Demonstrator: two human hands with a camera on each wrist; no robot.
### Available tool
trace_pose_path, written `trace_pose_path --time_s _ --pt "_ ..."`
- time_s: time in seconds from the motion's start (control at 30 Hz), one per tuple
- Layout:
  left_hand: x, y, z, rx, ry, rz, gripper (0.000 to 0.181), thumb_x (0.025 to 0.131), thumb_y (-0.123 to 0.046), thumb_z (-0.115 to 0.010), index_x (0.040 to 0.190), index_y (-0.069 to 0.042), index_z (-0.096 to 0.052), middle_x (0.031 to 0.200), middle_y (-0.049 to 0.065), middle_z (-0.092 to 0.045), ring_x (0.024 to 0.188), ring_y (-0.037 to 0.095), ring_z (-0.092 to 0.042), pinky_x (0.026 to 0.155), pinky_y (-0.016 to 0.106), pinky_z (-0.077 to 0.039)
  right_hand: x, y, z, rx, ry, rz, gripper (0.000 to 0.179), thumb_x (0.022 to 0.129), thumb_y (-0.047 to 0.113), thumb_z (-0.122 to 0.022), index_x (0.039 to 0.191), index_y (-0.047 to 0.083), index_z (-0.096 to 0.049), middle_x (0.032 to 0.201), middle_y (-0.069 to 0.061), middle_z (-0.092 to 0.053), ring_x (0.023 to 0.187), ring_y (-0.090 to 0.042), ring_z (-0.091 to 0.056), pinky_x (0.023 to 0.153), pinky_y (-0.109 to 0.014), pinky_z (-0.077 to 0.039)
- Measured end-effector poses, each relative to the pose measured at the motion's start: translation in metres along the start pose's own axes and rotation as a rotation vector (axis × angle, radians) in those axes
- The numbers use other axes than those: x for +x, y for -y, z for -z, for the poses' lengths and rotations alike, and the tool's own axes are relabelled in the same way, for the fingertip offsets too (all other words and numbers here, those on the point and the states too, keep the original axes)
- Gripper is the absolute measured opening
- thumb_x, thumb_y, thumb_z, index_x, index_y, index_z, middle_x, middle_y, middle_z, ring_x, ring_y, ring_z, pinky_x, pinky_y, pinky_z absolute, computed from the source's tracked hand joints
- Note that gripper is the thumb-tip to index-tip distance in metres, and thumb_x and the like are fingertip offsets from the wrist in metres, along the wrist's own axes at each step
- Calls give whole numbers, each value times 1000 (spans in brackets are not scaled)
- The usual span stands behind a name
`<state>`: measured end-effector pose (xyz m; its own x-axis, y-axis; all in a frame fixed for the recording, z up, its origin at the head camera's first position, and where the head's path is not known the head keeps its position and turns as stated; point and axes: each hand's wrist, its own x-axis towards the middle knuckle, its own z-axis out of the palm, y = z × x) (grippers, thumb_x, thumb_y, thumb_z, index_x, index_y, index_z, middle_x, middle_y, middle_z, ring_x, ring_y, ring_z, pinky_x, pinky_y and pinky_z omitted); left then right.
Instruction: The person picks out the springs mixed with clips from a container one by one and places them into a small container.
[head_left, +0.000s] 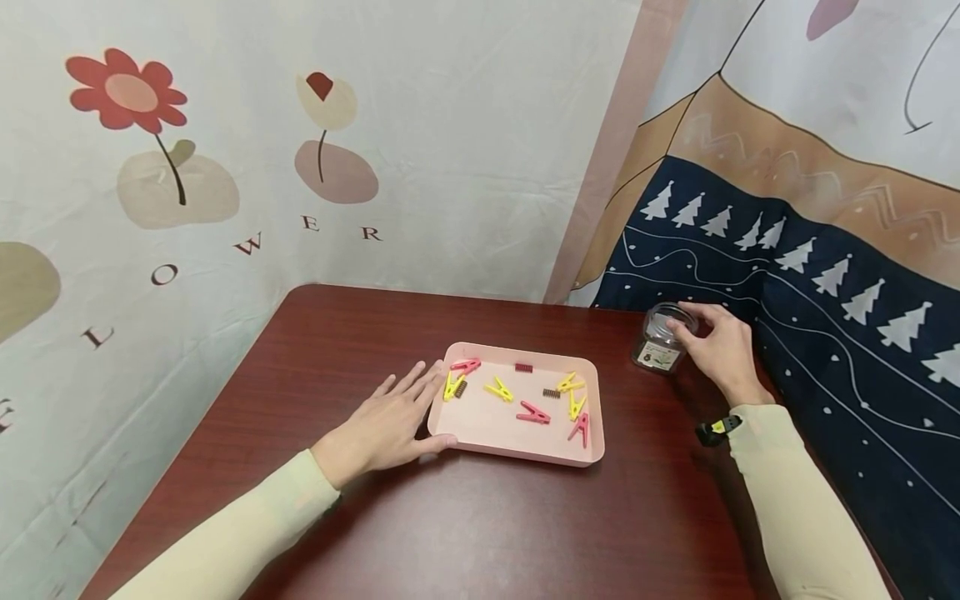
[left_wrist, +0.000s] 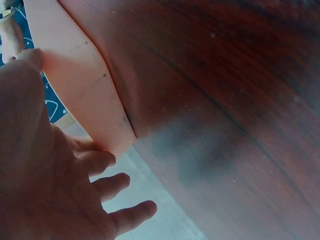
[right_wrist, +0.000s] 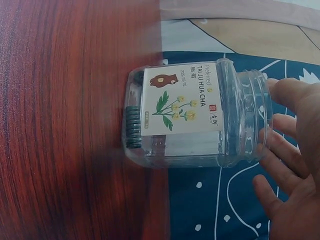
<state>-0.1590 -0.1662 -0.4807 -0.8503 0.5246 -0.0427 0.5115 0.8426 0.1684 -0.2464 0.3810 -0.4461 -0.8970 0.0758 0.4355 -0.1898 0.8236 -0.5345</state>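
Left hand [head_left: 386,421]: fingers straight and spread apart, touching the left edge of the pink tray [head_left: 487,429].
Tray: shallow, round-cornered, on the red-brown table [head_left: 517,525].
In it: yellow clips [head_left: 500,390], pink clips [head_left: 535,413] — scattered among small ribbed coils [head_left: 551,393].
Jar [head_left: 655,335]: clear, right of the tray — white flowered label [right_wrist: 182,102], dark coil [right_wrist: 133,127] inside.
Right hand [head_left: 722,350]: clamped on the jar's rim.

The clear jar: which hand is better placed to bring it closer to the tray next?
Probably the right hand: it holds the clear jar by its mouth, whereas the left hand rests against the tray, at the end farther from the jar.
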Motion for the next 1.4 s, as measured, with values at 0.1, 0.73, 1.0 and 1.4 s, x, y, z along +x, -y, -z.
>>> trace_pose_path --time_s 0.1,0.73,1.0,1.4 --pt "0 0 1 -1 3 -1 111 109 -79 -63 186 -7 -28 195 13 -29 181 41 -31 139 74 -37 0 -1 -1 3 -8 7 48 109 27 -85 149 3 -78 155 -31 -72 140 -52 -67 117 -73 -54" --pt "2 3 1 -20 6 -12 117 106 -83 -63 187 -10 -23 197 9 -23 182 41 -27 140 74 -35 -2 4 -5 17 -27 42 42 107 22 -86 144 2 -80 152 -30 -72 141 -52 -68 119 -74 -53" --pt "3 4 4 -14 16 -23 115 106 -82 -64 187 -9 -25 196 9 -26 182 42 -27 140 74 -35 -4 9 -5 18 -32 74 41 106 18 -86 143 1 -80 150 -30 -73 140 -52 -68 118 -74 -53" --pt "6 5 6 -30 29 -22 116 106 -82 -66 187 -10 -25 196 9 -26 182 42 -26 140 75 -35 -7 22 -7 -11 -38 118 40 104 18 -88 142 6 -82 147 -25 -76 137 -46 -71 108 -46 -55"
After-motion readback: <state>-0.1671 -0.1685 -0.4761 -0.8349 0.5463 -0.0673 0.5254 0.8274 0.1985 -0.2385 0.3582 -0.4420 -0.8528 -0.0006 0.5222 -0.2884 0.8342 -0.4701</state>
